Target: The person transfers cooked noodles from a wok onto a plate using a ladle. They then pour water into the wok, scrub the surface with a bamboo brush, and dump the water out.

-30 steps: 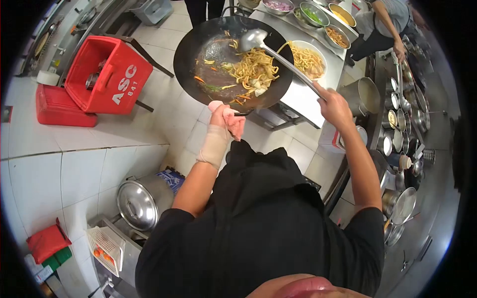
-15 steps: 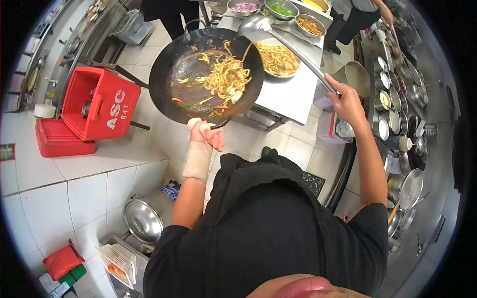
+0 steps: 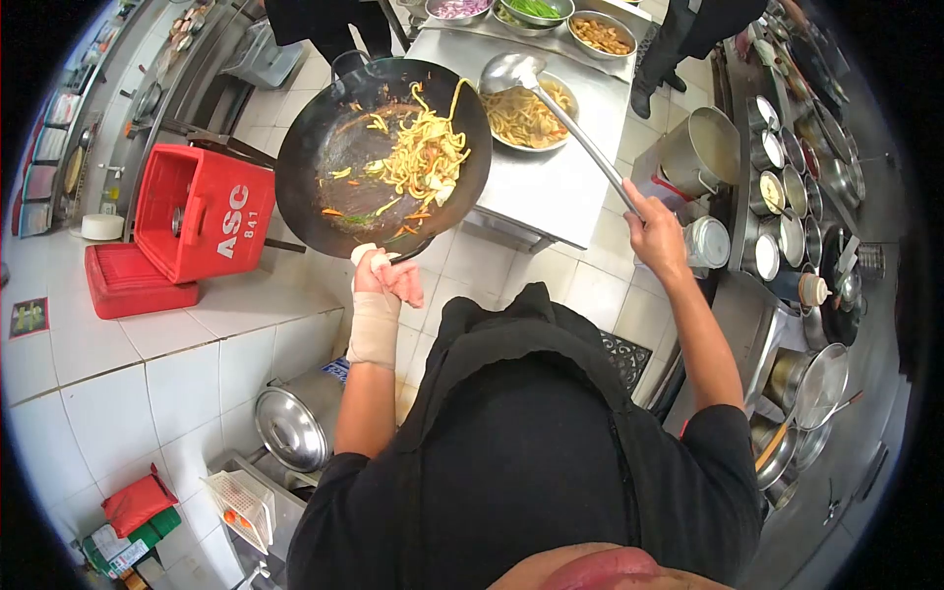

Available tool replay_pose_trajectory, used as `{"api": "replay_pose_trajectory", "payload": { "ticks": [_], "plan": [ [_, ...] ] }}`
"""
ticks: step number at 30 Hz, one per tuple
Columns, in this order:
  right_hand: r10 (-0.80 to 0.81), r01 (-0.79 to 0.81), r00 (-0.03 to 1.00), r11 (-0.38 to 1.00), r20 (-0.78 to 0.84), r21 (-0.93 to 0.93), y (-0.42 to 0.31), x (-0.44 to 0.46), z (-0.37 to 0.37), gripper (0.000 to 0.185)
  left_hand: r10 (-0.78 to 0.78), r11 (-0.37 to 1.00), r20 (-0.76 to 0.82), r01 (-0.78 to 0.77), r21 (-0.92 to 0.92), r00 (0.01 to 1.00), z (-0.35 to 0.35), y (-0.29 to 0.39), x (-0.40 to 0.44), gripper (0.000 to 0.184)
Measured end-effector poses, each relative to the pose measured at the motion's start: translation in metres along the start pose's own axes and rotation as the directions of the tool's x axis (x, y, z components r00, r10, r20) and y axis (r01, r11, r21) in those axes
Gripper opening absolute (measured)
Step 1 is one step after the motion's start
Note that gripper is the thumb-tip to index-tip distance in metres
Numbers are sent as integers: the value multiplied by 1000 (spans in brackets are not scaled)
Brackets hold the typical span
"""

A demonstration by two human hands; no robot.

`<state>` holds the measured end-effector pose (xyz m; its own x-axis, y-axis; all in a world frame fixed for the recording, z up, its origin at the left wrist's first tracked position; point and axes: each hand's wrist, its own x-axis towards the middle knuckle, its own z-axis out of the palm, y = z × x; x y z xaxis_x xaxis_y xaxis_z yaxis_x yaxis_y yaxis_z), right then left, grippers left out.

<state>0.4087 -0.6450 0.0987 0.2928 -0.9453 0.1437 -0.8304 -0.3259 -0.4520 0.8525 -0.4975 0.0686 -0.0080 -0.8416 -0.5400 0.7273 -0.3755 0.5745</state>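
Tilted in front of me is a black wok (image 3: pixel 305 187) holding a clump of yellow noodles (image 3: pixel 423 152) with vegetable bits. My left hand (image 3: pixel 372 273), its wrist bandaged, is closed around the near wok handle through a pink cloth (image 3: pixel 401 283). The long handle of a metal ladle (image 3: pixel 595 152) is gripped in my right hand (image 3: pixel 657 236). The ladle's bowl hangs over the left rim of a metal bowl (image 3: pixel 572 98) of noodles, covering part of it. Whether ladle and bowl touch, I cannot tell.
A steel table (image 3: pixel 551 202) carries the noodle bowl and bowls of chopped onion (image 3: pixel 459 8), greens (image 3: pixel 536 8) and brown pieces (image 3: pixel 602 34). To the left sits a red cooler box (image 3: pixel 211 211). Pots and ladles line the right counter (image 3: pixel 728 324). Two people stand beyond the table.
My right hand and the ladle have come down, the hand also leftward; the ladle's bowl now overlaps the noodle bowl. The wok and my left hand have shifted slightly left, while my view has shifted too.
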Motion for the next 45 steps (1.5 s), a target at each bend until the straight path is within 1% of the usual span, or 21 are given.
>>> {"api": "replay_pose_trajectory", "payload": {
  "ticks": [3, 6, 9, 12, 15, 17, 19, 20, 21, 24, 26, 28, 30, 32, 33, 34, 36, 37, 40, 43, 45],
  "plan": [
    [16, -16, 1000, 1000, 8, -3, 0, -17, 7, 54, 44, 998, -170, -52, -40, 984, 2, -3, 5, 58],
    [42, -42, 999, 999, 21, -7, 9, -34, 8, 54, 3, 999, -90, 0, 41, 996, 14, -1, -4, 61],
    [55, -55, 998, 998, 6, 27, 13, -47, 1, 55, -5, 999, -92, 9, 49, 996, 9, -1, 0, 56],
    [86, -87, 996, 995, 5, 54, 5, -50, -20, 56, 48, 998, -142, -40, 57, 989, 19, 0, -3, 51],
    [80, -76, 996, 991, -27, 108, -1, -44, -22, 57, 27, 995, -247, -2, 99, 969, 31, 5, -9, 46],
    [83, -76, 996, 981, -34, 180, -4, -36, -20, 58, 7, 999, -305, -20, -39, 952, 18, 5, -5, 32],
    [45, -37, 998, 981, -38, 192, -18, -25, -26, 57, 66, 996, -345, -84, -37, 936, -25, -6, 18, 33],
    [28, -20, 999, 980, -39, 199, -27, -20, -29, 56, 62, 995, -294, -84, -62, 954, -40, -8, 24, 33],
    [-8, 14, 999, 985, -33, 173, -36, -13, -32, 55, 60, 993, -241, -83, -85, 969, -50, -8, 28, 32],
    [-106, 104, 994, 989, 16, 102, -62, 14, -33, 53, 22, 948, -255, -101, -301, 967, -54, -8, 36, 27],
    [-163, 158, 983, 985, 84, 69, -82, 34, -26, 51, 62, 987, -263, -99, -129, 963, -34, -6, 25, 23],
    [-205, 194, 967, 977, 153, 86, -101, 54, -10, 51, 22, 997, -155, -34, -74, 988, -27, -3, 18, 24],
    [-258, 246, 948, 965, 186, 86, -109, 71, 9, 51, -77, 995, -59, 73, -65, 995, -12, 4, 6, 30],
    [-332, 324, 924, 943, 189, 74, -113, 83, 29, 52, -11, 1000, -226, 16, 18, 974, 0, 5, 4, 38],
    [-329, 329, 920, 944, 214, 38, -112, 83, 28, 53, -12, 1000, -249, 16, 14, 969, -1, 6, 4, 39],
    [-283, 299, 922, 954, 265, -23, -111, 79, 21, 53, -14, 1000, -271, 17, 11, 962, -3, 7, 4, 40],
    [-185, 252, 916, 956, 357, -152, -103, 65, -8, 53, -82, 994, -188, 65, -92, 979, -14, 6, 7, 38],
    [-190, 263, 918, 949, 349, -174, -91, 59, -22, 53, -51, 990, -188, 24, -141, 981, -22, 4, 8, 32],
    [-141, 234, 927, 941, 347, -245, -91, 45, -76, 53, 7, 978, -215, -51, -202, 977, -33, -1, 19, 30],
    [-174, 254, 939, 933, 297, -255, -92, 46, -103, 53, 98, 986, -256, -129, -108, 962, -26, -2, 18, 32],
    [-201, 264, 945, 935, 259, -236, -92, 55, -99, 52, 45, 994, -331, -76, -81, 943, -20, 0, 14, 31]
  ]
}}
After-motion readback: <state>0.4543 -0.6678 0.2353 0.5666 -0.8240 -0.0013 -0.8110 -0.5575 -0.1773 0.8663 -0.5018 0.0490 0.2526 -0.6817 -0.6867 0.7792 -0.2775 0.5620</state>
